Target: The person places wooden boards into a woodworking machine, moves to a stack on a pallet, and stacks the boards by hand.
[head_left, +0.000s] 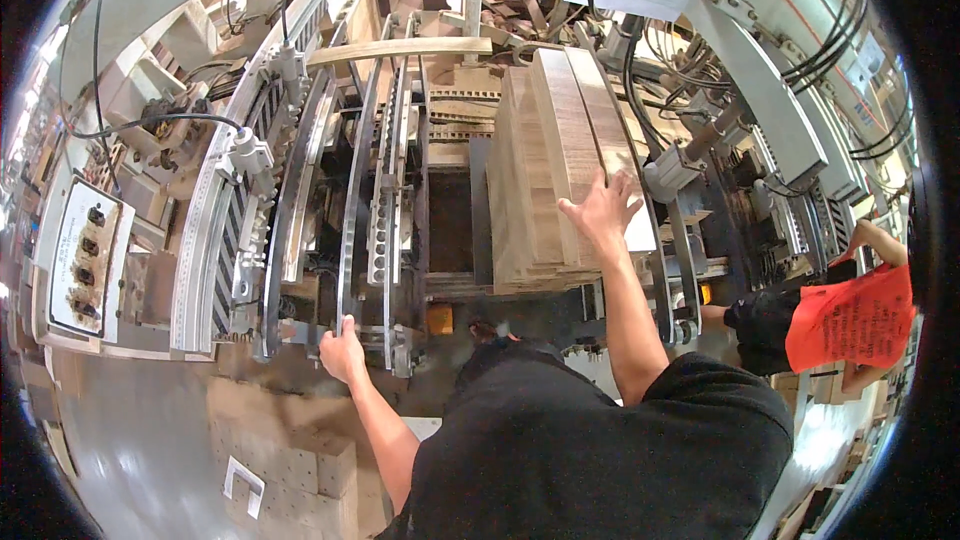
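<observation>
My right hand (605,210) lies on top of a tall stack of wooden boards (525,180), its fingers spread across the pale upper boards (568,120). A dark gap runs lengthwise between two of those top boards. To the left, my left hand (345,352) is curled at the near end of a long metal rail (357,200), one finger reaching up against it. The rest of its fingers are partly hidden. Beside that rail runs another bar with a row of round holes (378,230).
A wooden strip (400,50) lies across the rails at the far end. Clamp cylinders stand left (250,155) and right (675,172). A switch panel (88,258) is at far left. Another person in an orange top (850,320) is at right. Drilled wooden blocks (270,430) sit behind my left arm.
</observation>
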### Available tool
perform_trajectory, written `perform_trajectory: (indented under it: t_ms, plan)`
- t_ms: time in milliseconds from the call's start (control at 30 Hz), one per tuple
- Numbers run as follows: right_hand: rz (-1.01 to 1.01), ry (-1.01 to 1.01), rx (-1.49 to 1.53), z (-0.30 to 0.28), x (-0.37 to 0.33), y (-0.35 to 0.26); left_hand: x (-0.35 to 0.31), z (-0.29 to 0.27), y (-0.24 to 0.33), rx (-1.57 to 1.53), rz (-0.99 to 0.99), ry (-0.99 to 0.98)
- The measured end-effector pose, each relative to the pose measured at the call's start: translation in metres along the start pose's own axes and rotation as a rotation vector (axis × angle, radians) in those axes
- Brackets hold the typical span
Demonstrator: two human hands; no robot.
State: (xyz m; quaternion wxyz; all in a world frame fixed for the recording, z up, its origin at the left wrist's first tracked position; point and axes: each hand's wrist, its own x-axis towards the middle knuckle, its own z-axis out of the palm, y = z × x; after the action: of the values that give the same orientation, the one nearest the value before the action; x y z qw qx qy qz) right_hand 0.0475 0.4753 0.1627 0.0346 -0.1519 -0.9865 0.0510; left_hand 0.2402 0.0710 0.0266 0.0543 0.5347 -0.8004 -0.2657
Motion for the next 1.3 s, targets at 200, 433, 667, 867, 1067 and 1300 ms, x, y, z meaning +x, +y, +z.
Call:
perform_trajectory:
  t_ms: [200, 433, 667, 867, 1067, 1300]
  plan:
    - [-0.039, -0.054, -0.016, 0.019, 0.03, -0.001, -0.004, -0.005, 0.001, -0.033, 0.002, 0.012]
    - [-0.009, -0.001, 0.01, 0.028, 0.045, 0.015, -0.005, 0.001, 0.001, -0.006, 0.083, 0.081]
    - [-0.148, -0.041, -0.117, 0.037, 0.057, 0.008, -0.013, -0.005, -0.012, -0.125, -0.027, 0.022]
    - [-0.458, 0.141, 0.204, 0.016, 0.051, -0.03, -0.021, 0.02, -0.06, -0.779, -0.054, -0.014]
    - [-1.02, -0.115, 0.741, -0.006, -0.023, -0.117, -0.132, 0.059, -0.156, -0.901, -0.433, -0.018]
    - [-1.437, -0.369, 0.756, -0.01, -0.179, -0.182, -0.378, 0.166, -0.328, -0.525, -0.779, -0.394]
